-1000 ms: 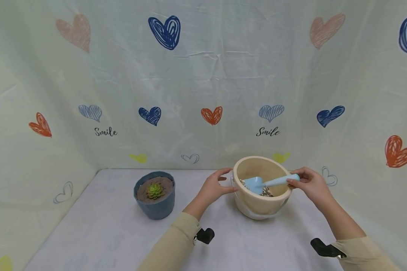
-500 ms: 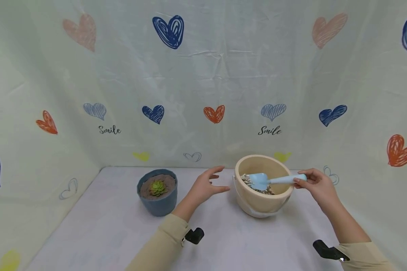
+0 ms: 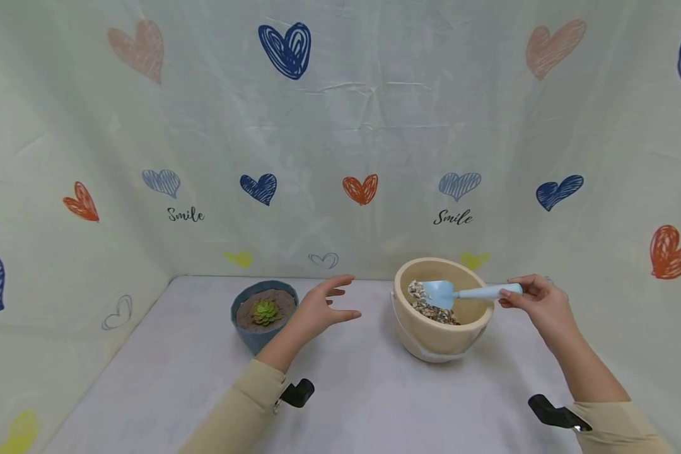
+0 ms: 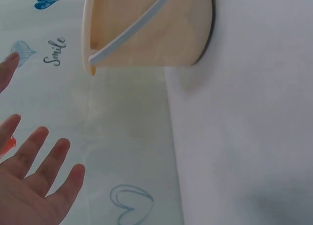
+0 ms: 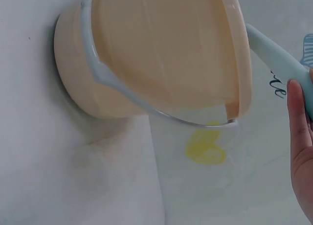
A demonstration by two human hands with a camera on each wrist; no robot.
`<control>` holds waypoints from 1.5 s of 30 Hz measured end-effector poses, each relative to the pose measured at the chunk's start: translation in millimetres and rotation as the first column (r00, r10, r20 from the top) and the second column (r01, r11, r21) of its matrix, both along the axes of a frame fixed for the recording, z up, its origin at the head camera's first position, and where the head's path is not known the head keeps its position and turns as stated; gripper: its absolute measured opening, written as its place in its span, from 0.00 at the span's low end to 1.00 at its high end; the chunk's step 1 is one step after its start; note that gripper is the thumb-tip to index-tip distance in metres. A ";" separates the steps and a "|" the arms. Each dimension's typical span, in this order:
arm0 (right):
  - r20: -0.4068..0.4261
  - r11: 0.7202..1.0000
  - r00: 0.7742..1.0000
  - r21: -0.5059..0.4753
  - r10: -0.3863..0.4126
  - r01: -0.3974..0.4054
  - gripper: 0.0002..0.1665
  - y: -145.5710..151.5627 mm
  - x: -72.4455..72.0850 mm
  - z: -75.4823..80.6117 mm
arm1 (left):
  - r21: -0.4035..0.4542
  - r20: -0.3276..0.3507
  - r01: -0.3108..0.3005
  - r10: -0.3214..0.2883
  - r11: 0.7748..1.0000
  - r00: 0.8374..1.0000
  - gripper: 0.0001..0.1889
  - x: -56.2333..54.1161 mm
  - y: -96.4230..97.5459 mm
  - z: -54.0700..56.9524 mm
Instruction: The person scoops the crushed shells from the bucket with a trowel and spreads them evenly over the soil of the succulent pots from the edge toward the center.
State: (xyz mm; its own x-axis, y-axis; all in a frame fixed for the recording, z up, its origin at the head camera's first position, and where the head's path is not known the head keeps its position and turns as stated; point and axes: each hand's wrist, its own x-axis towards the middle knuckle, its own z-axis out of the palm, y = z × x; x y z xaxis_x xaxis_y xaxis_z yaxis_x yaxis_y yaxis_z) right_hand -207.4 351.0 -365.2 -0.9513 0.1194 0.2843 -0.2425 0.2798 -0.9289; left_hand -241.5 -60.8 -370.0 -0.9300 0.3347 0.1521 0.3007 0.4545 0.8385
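Observation:
My right hand (image 3: 543, 308) pinches the end of the handle of a light blue trowel (image 3: 439, 294). The trowel's blade lies inside a cream bucket (image 3: 437, 340), by a heap of mixed pebbly grit (image 3: 431, 310). In the right wrist view the trowel handle (image 5: 279, 51) passes over the bucket's rim, and the blade is hidden. My left hand (image 3: 318, 309) is in the air between the bucket and a blue pot, its fingers spread and holding nothing. The left wrist view shows the same hand (image 4: 34, 181) apart from the bucket (image 4: 151, 34).
A blue pot (image 3: 255, 340) with brown soil and a green succulent (image 3: 265, 311) stands at the left, partly behind my left forearm. The bucket's white bail handle (image 5: 117, 83) hangs down its side. A heart-printed sheet (image 3: 318, 113) rises behind the white table (image 3: 374, 403).
My left hand has let go of the bucket's side and moved left toward the pot. My right hand has shifted slightly right with the trowel, and more of the grit shows.

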 end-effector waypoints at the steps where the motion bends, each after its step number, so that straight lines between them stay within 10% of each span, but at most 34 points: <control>1: 0.002 1.000 1.000 0.023 -0.009 0.009 0.13 0.0 -0.3 1.3 | -0.003 0.003 -0.007 0.007 1.000 1.000 0.39 0.8 -3.6 1.6; 8: 0.010 0.995 1.000 0.096 -0.028 0.027 0.18 -9.3 -5.8 15.0 | -0.014 -0.005 -0.038 0.038 0.999 0.999 0.39 1.0 -34.7 11.3; 20: 0.000 0.993 0.994 -0.049 0.106 -0.106 0.16 -57.9 -26.6 28.7 | -0.049 0.069 -0.094 0.097 0.994 0.993 0.40 1.8 -83.5 22.7; 45: 0.019 0.919 0.938 -0.209 0.345 -0.334 0.17 -193.2 -67.8 20.7 | -0.175 0.024 -0.208 0.215 0.963 0.976 0.41 10.1 -171.2 6.0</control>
State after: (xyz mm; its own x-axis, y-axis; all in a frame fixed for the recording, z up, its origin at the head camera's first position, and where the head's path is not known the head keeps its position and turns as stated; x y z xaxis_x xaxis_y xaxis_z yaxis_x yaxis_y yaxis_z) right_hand -275.1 157.8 -344.5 -0.9579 -0.1643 0.2353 -0.2381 -0.0026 -0.9712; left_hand -231.4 -232.0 -364.0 -0.9867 0.1474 0.0687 0.1482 0.6407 0.7534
